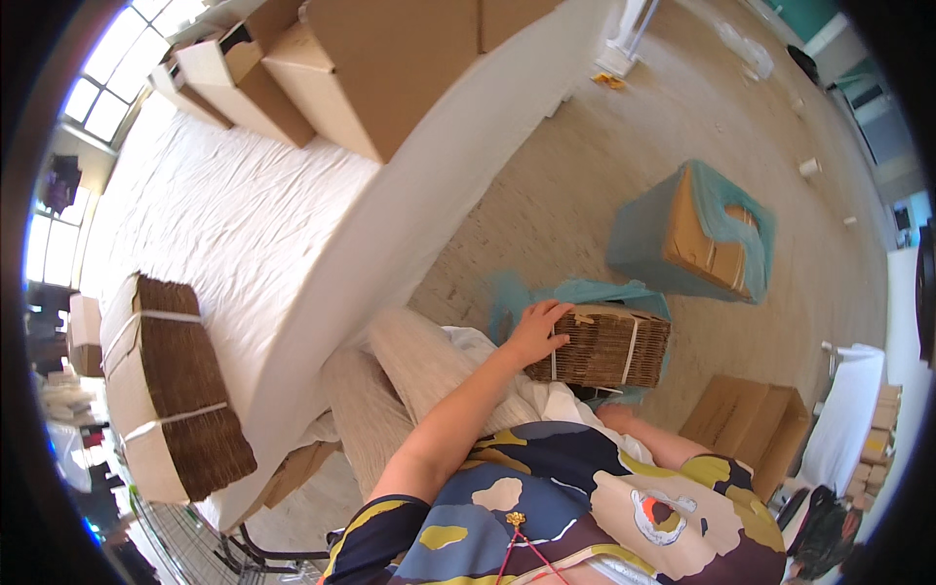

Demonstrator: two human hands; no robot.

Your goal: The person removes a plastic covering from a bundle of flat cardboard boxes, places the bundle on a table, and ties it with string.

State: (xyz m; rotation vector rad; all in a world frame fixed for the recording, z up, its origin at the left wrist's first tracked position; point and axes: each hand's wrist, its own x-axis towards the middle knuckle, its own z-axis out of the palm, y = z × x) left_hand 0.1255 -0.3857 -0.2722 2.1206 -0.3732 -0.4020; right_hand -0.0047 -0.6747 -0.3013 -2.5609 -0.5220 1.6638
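A strapped bundle of flat cardboard sheets (609, 346), its ridged brown edges facing up, is between my hands beside my knees. My left hand (538, 334) grips its left end, with the fingers bent over the top edge near a white strap. Below the bundle's near side is my right hand (616, 419); its fingers are hidden under the cardboard. Crumpled blue plastic wrap (624, 291) lies around the bundle's far and right sides.
On the white-covered table (244, 210) at left lie another strapped cardboard bundle (180, 390) and several upright open boxes (341, 78). A blue-wrapped carton (697, 234) stands on the floor ahead. An open brown box (746, 429) is at my right.
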